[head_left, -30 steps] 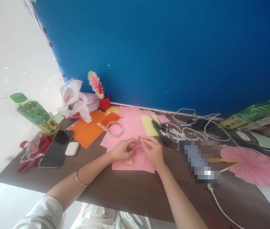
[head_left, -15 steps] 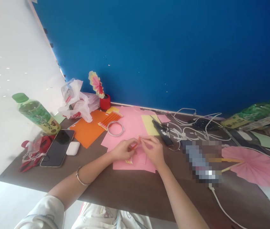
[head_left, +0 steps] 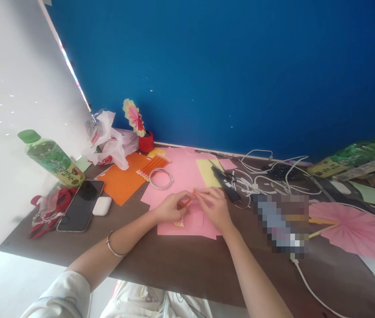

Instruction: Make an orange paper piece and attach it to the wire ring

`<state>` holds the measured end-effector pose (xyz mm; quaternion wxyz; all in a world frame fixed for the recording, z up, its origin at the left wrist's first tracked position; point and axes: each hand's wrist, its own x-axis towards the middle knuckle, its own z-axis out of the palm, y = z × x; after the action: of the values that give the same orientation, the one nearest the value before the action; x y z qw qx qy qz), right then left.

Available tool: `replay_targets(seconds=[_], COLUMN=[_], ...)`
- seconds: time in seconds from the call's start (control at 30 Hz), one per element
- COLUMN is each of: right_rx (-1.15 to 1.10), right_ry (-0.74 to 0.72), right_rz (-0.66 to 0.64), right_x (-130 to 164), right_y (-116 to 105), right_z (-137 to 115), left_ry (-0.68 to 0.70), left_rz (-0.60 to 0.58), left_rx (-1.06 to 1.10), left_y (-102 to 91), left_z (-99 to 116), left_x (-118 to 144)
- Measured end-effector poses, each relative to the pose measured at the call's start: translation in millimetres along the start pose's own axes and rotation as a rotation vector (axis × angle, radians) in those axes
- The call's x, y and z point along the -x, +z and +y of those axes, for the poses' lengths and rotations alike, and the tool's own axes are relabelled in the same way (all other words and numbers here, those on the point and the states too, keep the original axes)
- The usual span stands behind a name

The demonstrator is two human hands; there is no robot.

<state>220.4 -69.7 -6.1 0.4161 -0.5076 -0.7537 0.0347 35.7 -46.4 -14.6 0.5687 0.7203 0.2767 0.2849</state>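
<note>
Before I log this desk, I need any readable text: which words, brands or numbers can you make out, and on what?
None can be read.
Left green bottle: label print blurred.
Right green bottle: label print too small.
Plastic bag: red marks, illegible.
Pixelated patch: unreadable.

A cluttered brown desk (head_left: 174, 269) against a blue wall (head_left: 223, 66). At nine o'clock, a green-capped drink bottle (head_left: 52, 158) leans above a dark phone (head_left: 80, 205) and a white earbud case (head_left: 101, 206), with red scissors (head_left: 46, 212) at the edge. Toward eleven o'clock sit a plastic bag (head_left: 109, 141), an orange sheet (head_left: 123, 181), a coiled white cable (head_left: 160, 179) and a red pot (head_left: 146, 142) holding a paper fan. At three o'clock, tangled white cords (head_left: 267, 176), a pink paper fan (head_left: 353, 229) and a second bottle (head_left: 350, 157).
</note>
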Motion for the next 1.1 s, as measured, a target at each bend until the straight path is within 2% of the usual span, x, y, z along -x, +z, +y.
replay_targets(seconds=[0.07, 0.17, 0.27, 0.37, 0.47, 0.53, 0.63, 0.8, 1.1], right_rx=[0.011, -0.038, -0.16, -0.38, -0.626, -0.668, -0.621, -0.459, -0.33], right_ry=[-0.01, 0.054, 0.185, 0.362, 0.523, 0.563, 0.525, 0.407, 0.223], right_rz=[0.006, 0.033, 0.107, 0.181, 0.175, 0.189, 0.216, 0.159, 0.083], right_x=[0.2, 0.7, 0.1, -1.2, -2.0, -1.8, -0.7, -0.3, 2.3], right_y=[0.6, 2.2, 3.2, 4.4, 7.1, 9.8, 13.8, 14.8, 8.9], right_z=[-0.6, -2.6, -4.7, -5.1, -3.8, -3.7, -7.6, -20.4, -16.0], left_ry=[0.018, 0.031, 0.026, 0.002, -0.007, -0.025, -0.08, -0.168, -0.145], left_rz=[-0.002, -0.004, -0.012, -0.022, -0.006, 0.02, 0.065, 0.113, 0.073], left_rx=[-0.014, -0.012, 0.047, 0.078, 0.091, 0.134, 0.274, 0.413, 0.526], left_y=[-0.4, -0.5, -0.4, -1.0, -2.5, -3.4, -3.5, -2.4, -6.8], left_z=[1.1, 2.8, 5.1, 8.9, 14.4, 17.7, 18.8, 12.7, 10.5], left_x=[0.1, 0.0, -0.2, -0.5, -0.9, -1.5, -2.8, -5.9, -6.1])
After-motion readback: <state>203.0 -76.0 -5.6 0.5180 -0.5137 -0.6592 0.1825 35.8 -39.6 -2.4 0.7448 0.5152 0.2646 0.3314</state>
